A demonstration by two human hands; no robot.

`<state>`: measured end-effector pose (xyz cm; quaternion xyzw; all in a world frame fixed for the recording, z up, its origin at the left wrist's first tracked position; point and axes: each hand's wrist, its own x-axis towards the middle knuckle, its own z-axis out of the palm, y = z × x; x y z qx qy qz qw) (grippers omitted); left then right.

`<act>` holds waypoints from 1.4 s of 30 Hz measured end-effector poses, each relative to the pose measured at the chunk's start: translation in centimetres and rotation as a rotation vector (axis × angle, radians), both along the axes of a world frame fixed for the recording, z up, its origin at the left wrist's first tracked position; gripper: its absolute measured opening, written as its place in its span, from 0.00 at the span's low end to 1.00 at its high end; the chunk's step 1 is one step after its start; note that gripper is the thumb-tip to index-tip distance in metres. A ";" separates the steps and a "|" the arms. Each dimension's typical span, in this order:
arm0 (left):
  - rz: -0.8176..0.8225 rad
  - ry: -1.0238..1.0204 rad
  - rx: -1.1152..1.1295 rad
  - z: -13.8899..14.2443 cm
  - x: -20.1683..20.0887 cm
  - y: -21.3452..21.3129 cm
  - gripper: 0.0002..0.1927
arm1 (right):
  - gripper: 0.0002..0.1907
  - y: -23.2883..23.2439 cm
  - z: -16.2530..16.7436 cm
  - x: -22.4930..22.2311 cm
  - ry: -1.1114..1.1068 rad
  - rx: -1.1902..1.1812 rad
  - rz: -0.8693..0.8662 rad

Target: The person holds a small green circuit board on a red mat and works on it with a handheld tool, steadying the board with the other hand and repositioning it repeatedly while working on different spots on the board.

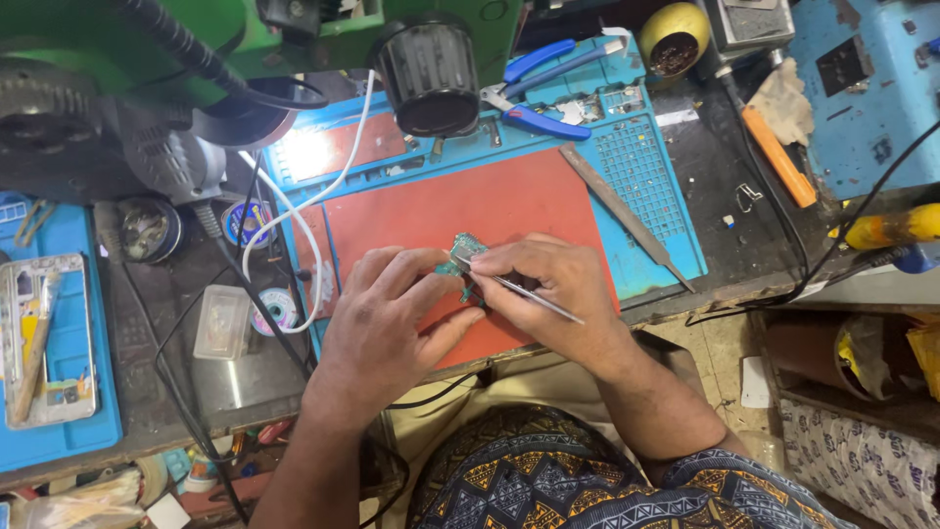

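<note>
Small electronics repair workshop, seen from above.
A cluttered bench holds a blue and red repair mat (641, 176), blue-handled pliers (534, 93), a metal file (627, 216), solder reels (277, 309), a microscope (426, 73) and an opened phone frame (44, 338).

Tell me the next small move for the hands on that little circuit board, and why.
Probably steady the small green circuit board lower onto the red mat before probing: the left hand pinches it raised, while the right hand holds thin metal tweezers with the tip at its edge, so it may wobble.
</note>
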<state>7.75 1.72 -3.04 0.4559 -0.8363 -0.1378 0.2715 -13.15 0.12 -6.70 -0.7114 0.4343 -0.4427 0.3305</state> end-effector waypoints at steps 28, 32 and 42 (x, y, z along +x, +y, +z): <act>0.031 -0.024 0.015 0.7 -1.2 0.1 0.16 | 0.09 -0.1 0.8 -1.1 0.006 0.010 0.036; 0.021 -0.027 0.022 0.8 -1.3 -0.2 0.16 | 0.08 -0.2 0.7 -1.2 0.028 -0.001 -0.045; 0.031 -0.025 0.019 0.9 -1.5 -0.1 0.16 | 0.09 -0.2 0.5 -1.5 -0.002 0.012 0.023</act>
